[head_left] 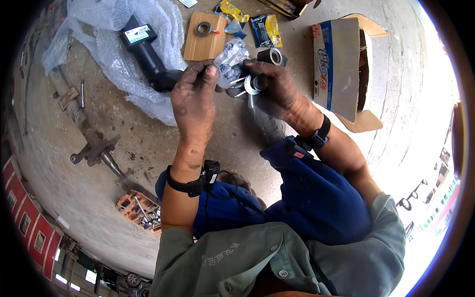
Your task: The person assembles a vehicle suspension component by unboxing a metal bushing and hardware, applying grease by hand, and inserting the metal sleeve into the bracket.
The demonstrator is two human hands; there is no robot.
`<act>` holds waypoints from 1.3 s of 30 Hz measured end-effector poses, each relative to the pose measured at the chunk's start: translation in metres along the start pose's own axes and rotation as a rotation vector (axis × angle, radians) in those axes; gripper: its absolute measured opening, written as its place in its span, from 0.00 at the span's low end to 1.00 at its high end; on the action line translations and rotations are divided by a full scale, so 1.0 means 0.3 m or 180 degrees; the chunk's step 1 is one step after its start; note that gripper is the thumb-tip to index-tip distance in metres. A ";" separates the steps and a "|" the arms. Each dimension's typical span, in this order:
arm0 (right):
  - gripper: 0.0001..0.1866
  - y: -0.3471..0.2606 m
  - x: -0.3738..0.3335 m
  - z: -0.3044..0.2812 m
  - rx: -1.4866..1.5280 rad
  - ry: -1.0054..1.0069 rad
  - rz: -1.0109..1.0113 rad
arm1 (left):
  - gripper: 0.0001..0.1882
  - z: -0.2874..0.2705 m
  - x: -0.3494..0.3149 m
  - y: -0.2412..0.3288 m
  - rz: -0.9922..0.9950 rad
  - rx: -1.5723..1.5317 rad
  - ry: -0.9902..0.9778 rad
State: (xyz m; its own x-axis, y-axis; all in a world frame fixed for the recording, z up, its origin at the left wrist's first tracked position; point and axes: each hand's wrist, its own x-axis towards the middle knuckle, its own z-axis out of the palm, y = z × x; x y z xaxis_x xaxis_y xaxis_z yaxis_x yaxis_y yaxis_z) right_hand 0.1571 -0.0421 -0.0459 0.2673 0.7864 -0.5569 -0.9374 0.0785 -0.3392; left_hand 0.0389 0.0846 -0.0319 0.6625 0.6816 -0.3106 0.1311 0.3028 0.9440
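Note:
Both my hands are raised close together above the floor. My left hand (pixel 194 101) has thumb and fingers pinched on the edge of a crumpled clear plastic bag (pixel 232 55). My right hand (pixel 277 85) is closed around small metal parts: a shiny ring (pixel 249 85) and several slim pins or bolts poke out between the fingers. Exactly what the parts are is partly hidden by the fingers. Just beyond the right hand a dark cylindrical bushing with a bright rim (pixel 271 56) rests on the floor.
A black shock absorber (pixel 148 57) lies on bubble wrap (pixel 106 69) at far left. Beyond the hands are a wooden board (pixel 213 42) with a bearing ring (pixel 203 29) and yellow packets (pixel 267 30). An opened carton (pixel 339 67) stands right; a rusty axle part (pixel 94 147) and toolbox (pixel 129 205) lie left.

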 end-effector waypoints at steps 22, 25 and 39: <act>0.13 -0.053 -0.039 -0.021 -0.0924 0.0473 0.0178 | 0.11 -0.028 0.020 -0.009 -0.0069 0.0895 0.0174; 0.13 -0.086 -0.063 0.013 -0.1459 0.0528 -0.0018 | 0.10 -0.043 0.029 -0.007 0.0237 0.1200 0.0106; 0.20 -0.012 -0.005 -0.035 -0.3341 -0.0014 -0.0143 | 0.10 -0.106 0.044 0.033 -0.1812 -0.2862 -0.0966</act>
State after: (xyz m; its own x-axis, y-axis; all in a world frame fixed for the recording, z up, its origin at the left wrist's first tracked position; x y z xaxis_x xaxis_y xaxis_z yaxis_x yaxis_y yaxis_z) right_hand 0.1624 -0.0501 -0.0517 0.2941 0.7983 -0.5255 -0.2621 -0.4613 -0.8476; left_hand 0.0254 0.1178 -0.0301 0.8452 0.1345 -0.5173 -0.0279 0.9776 0.2085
